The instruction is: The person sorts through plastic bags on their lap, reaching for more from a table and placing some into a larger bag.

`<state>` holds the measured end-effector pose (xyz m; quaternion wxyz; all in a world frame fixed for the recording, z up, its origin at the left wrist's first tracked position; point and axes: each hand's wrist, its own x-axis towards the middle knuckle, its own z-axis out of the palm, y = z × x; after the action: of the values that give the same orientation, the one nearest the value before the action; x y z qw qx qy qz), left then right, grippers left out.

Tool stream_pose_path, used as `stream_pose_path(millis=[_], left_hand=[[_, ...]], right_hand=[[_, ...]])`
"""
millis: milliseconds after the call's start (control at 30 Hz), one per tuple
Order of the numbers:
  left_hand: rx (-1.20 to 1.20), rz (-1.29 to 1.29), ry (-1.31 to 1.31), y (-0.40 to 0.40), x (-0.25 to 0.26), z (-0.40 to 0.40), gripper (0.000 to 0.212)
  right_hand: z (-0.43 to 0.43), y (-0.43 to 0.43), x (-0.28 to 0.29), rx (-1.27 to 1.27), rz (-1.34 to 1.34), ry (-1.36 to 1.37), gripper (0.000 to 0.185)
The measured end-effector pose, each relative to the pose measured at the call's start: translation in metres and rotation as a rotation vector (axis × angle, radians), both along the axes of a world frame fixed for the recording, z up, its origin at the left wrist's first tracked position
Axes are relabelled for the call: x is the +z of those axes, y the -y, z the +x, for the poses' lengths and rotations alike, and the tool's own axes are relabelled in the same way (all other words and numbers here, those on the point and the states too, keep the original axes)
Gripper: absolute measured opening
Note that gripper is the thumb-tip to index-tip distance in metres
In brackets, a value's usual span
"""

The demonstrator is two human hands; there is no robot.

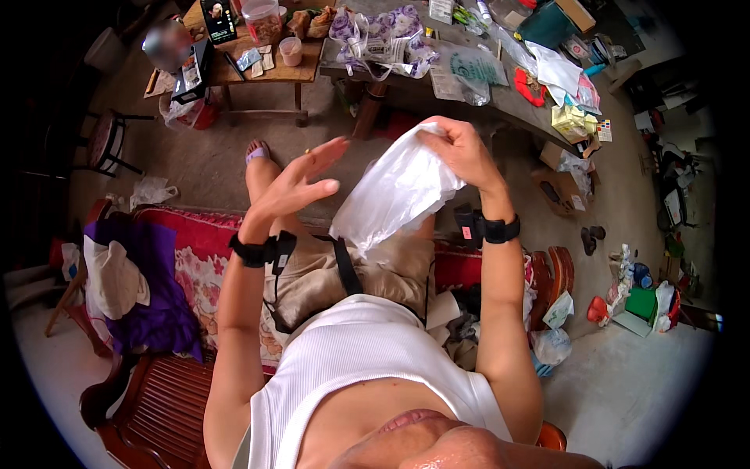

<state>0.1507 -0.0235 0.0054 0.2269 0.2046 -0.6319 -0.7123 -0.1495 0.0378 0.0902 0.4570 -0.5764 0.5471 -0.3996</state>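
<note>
Above my lap, my right hand [460, 146] grips the upper edge of a white plastic bag [398, 190]. The thin bag hangs down and to the left, crumpled, its lower end over my beige shorts [310, 281]. My left hand [304, 179] is raised to the left of the bag, apart from it. Its fingers are stretched out, the thumb stands away from them, and nothing is in it.
Ahead are a wooden table [263, 76] with a lidded jar [261, 22] and a grey table [404, 88] bearing a flowered purple-and-white bag [378, 44] and clear plastic bags. I sit on a wooden bench [158, 398]. A stool [105, 143] stands left, a cardboard box [559, 190] right.
</note>
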Motion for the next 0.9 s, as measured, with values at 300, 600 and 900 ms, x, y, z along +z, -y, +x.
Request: stream_pose_path(millis=[300, 600, 900], left_hand=[[0.279, 0.246, 0.003, -0.026, 0.018, -0.057, 0.034], [0.546, 0.522, -0.137, -0.028, -0.007, -0.064, 0.039], [0.453, 0.517, -0.134, -0.031, -0.018, -0.064, 0.046]], right_hand=[[0.031, 0.017, 0.0, -0.141, -0.237, 0.326, 0.036], [0.075, -0.04, -0.022, -0.269, -0.412, -0.534, 0.034], [0.056, -0.018, -0.067, -0.378, -0.348, -0.055, 0.026]])
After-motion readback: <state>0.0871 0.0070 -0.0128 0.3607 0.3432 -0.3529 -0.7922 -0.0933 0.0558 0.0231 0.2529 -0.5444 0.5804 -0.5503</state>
